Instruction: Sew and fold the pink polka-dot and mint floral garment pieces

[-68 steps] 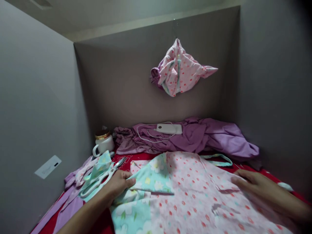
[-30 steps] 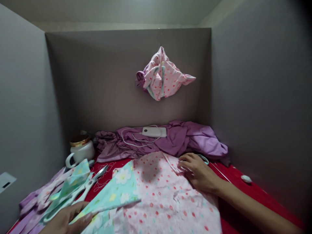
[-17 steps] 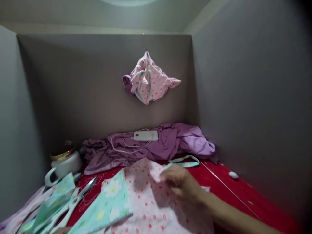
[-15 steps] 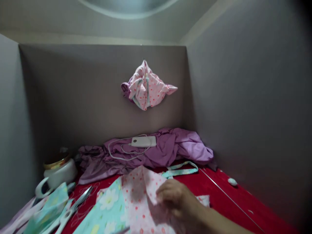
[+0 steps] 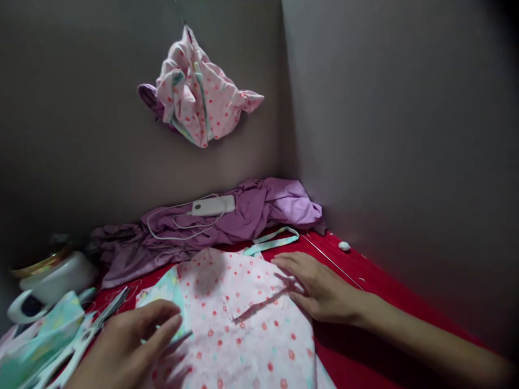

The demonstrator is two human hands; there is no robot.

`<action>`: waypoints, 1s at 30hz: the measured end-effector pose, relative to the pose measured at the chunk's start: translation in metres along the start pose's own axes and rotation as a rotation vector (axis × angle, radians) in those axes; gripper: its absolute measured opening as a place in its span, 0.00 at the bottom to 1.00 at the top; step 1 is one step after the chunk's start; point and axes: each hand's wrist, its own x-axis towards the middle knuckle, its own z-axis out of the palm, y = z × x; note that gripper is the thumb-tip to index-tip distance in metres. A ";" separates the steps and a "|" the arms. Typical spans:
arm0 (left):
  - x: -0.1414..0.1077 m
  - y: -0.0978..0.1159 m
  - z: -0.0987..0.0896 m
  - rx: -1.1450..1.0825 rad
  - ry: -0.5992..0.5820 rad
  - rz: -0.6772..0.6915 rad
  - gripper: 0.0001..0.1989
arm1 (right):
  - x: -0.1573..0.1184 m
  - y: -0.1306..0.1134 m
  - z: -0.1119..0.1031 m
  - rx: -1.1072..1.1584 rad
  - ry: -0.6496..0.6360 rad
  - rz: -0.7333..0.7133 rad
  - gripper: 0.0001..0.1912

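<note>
Pink dotted fabric [image 5: 247, 351] lies lower centre of the frame, flat on red cloth [image 5: 389, 305], its top part folded over in a flap with a slanted loose edge. Mint floral section [image 5: 166, 286] sits along its left side

Right hand [image 5: 320, 286], right of centre: palm down at the fabric's right edge, touching it, fingers extended, thumb apart from them, so fairly wide. Forearm runs to the lower right corner

Left hand [image 5: 130, 335], lower left: over the mint section, fingers curled toward thumb, tips close together. Can't tell if cloth is pinched between them

Scissors [image 5: 83, 336] just beside left hand on its outer side, blades pointing up and right, handles over mint scraps [image 5: 52, 329] at lower left. White mug [image 5: 60, 278] with gold rim above those scraps, at the left edge

Mint strap [image 5: 275, 241] loops out above the dotted fabric. Behind it, purple cloth [image 5: 259, 208] is bunched along the wall, with white device [image 5: 213, 206] and white cable [image 5: 162, 237] on top. Small white object [image 5: 344, 246] on the red, right of the strap. Pink dotted bundle [image 5: 203, 94] hangs upper centre-left, purple piece [image 5: 150, 97] at its left side
</note>
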 end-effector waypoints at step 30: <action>0.055 0.082 0.086 -0.634 -0.158 -0.311 0.17 | 0.020 0.050 0.017 -0.225 -0.072 0.195 0.18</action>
